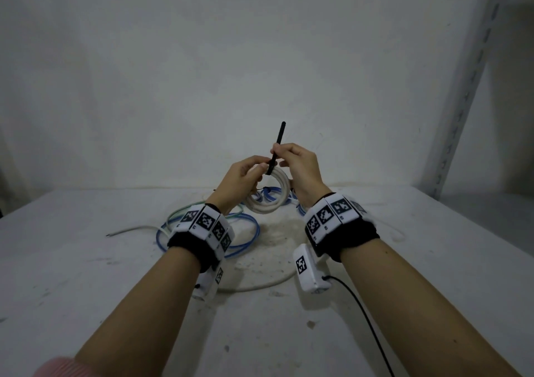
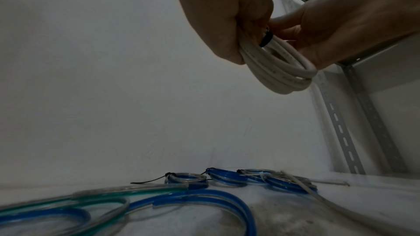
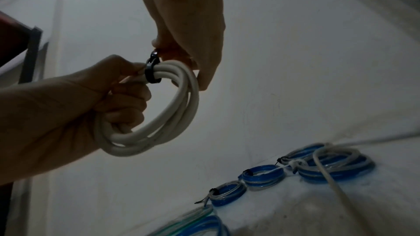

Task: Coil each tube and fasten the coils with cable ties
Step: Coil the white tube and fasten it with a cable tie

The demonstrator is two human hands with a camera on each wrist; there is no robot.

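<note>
White coil held up above the desk [image 1: 86,261], a black cable tie looped round it.

The left hand [image 1: 241,178] has its grip curled round the white coil [image 1: 271,200]. The right hand [image 1: 300,168] pinches the black cable tie [image 1: 276,148], whose tail sticks up from the coil's top while its loop wraps the strands. Beyond the white coil, by the wall, lie tied blue coils [image 3: 261,177]; nearer than it, loose blue and green tubes [image 2: 159,198] sprawl on the desk.
</note>
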